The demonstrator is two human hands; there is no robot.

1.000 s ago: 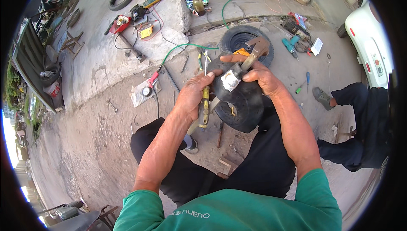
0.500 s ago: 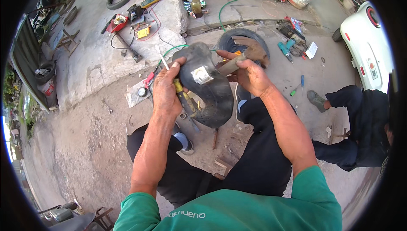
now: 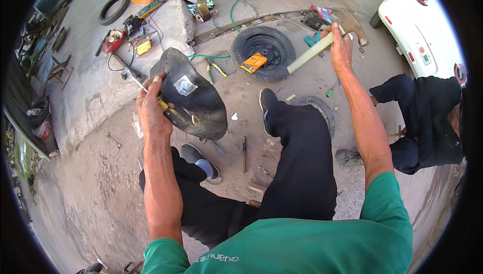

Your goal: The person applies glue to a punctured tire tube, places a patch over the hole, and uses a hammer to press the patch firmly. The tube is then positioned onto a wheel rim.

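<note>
My left hand [image 3: 153, 108] is closed around a screwdriver [image 3: 173, 116] with a yellow and black handle, its metal shaft sticking out beyond the thumb. The same hand grips the edge of a curved black rubber piece [image 3: 206, 104]. A whitish, shiny patch [image 3: 185, 86] sits on that rubber. Out to the right, my right hand [image 3: 342, 52] holds a hammer [image 3: 313, 53] by its pale handle, close under the rusty head. The handle's free end points left, apart from the rubber.
A wheel with tyre [image 3: 264, 53] lies ahead, an orange packet [image 3: 253, 62] on it. Pliers [image 3: 210, 73], a dark ring [image 3: 318, 109] and a spanner [image 3: 113, 141] lie on the ground. At right a person [image 3: 422, 118] sits near a white car [image 3: 422, 27].
My right hand has drawn the hammer away from the rubber, up and to the right. My left hand has shifted left with the screwdriver and rubber. The view has turned slightly.
</note>
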